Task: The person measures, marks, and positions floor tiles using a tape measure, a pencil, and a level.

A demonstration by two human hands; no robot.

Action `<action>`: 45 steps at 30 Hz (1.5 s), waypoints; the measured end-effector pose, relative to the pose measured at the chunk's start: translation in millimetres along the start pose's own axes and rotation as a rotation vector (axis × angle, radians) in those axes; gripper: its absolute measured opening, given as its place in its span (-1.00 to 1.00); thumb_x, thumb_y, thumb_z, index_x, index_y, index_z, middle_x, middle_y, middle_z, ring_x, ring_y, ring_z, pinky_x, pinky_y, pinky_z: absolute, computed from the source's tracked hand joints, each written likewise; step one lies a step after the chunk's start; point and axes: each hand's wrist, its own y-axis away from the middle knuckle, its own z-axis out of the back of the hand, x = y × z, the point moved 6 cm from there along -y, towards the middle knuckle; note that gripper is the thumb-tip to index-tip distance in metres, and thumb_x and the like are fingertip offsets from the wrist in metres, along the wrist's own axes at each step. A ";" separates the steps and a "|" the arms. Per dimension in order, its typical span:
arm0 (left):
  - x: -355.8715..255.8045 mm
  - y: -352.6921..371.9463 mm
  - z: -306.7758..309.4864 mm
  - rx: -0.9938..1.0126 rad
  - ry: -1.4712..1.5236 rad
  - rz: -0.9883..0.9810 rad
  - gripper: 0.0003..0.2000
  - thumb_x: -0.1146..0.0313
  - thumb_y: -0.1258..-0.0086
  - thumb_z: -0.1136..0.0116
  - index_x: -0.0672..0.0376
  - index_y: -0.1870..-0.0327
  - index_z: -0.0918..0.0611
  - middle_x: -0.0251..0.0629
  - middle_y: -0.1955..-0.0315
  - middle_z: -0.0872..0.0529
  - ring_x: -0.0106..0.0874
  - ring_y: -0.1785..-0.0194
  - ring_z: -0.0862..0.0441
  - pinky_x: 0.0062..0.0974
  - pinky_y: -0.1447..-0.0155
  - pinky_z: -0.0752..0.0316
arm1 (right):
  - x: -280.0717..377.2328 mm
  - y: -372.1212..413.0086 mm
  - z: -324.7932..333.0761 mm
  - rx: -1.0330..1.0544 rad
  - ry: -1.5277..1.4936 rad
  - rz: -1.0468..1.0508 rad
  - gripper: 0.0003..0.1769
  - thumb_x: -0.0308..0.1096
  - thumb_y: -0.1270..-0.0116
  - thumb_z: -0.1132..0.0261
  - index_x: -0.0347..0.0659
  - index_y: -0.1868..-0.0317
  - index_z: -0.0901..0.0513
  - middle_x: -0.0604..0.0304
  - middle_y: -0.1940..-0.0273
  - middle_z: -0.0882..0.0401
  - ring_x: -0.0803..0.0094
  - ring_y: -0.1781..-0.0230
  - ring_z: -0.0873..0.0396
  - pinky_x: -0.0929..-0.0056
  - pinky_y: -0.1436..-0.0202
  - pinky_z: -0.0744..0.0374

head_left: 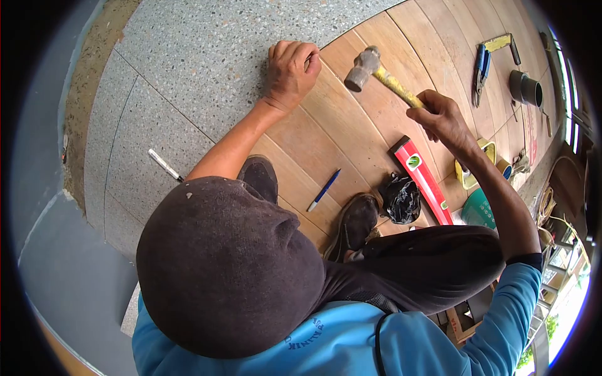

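Observation:
My right hand (444, 122) grips a hammer (394, 83) by its worn yellow handle, with the metal head raised above the wooden planks. Fingers curled, my left hand (293, 74) is at the seam where the grey speckled tile (188, 47) meets the wood-look floor (351, 125). Anything inside that closed hand is hidden. Below the hammer lies a red spirit level (425, 182), beside a crumpled black plastic bag (401, 198). A blue pen (324, 190) rests on the planks between my shoes, and a white marker (165, 165) lies on the speckled tile.
Blue-handled pliers (481, 72), a yellow-handled tool (498, 42) and a grey pipe piece (525, 89) lie at upper right. A yellow container (476, 164) and green bucket (480, 208) stand right of the level. A dark cloth-covered rounded shape (226, 263) blocks the lower left.

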 end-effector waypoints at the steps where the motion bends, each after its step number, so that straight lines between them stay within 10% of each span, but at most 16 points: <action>1: 1.1 0.9 0.9 0.016 -0.026 0.021 -0.91 0.39 -0.24 -0.27 0.02 0.27 -0.62 -0.46 0.35 -0.66 -0.36 0.17 -0.52 -0.36 0.00 -0.34 | -0.3 -4.0 -1.0 -0.008 -0.021 0.019 -0.75 -0.28 -0.31 -0.31 -0.33 0.21 -0.55 0.34 0.59 -0.42 0.65 0.68 -0.39 0.62 0.63 -0.34; 13: 7.9 7.7 -3.2 0.036 -0.051 0.100 -0.91 0.37 -0.20 -0.33 -0.02 0.29 -0.68 -0.52 0.29 -0.66 -0.38 0.15 -0.51 -0.36 -0.02 -0.30 | 10.8 -35.7 -12.9 -0.151 -0.069 0.250 -0.78 -0.37 -0.23 -0.30 -0.38 0.23 -0.54 0.17 0.55 -0.51 0.54 0.61 -0.51 0.48 0.52 -0.55; 22: 6.5 6.5 -2.5 0.074 -0.075 0.145 -0.86 0.35 -0.18 -0.35 -0.05 0.25 -0.67 -0.52 0.26 -0.65 -0.37 0.10 -0.52 -0.36 -0.05 -0.31 | 34.0 -42.6 -27.9 -0.414 0.412 0.727 -0.84 -0.38 -0.26 -0.28 -0.27 0.25 -0.53 -0.07 0.42 -0.60 0.00 0.45 -0.62 0.18 0.40 -0.58; 45: 11.9 8.1 -4.3 0.072 -0.024 0.160 -0.80 0.41 -0.14 -0.35 -0.04 0.20 -0.68 -0.50 0.26 -0.63 -0.33 0.10 -0.50 -0.33 -0.06 -0.30 | 25.2 -59.4 -67.5 -0.355 0.418 0.769 -0.83 -0.33 -0.39 -0.23 -0.25 0.16 -0.48 -0.04 0.33 -0.59 -0.04 0.43 -0.61 0.12 0.41 -0.57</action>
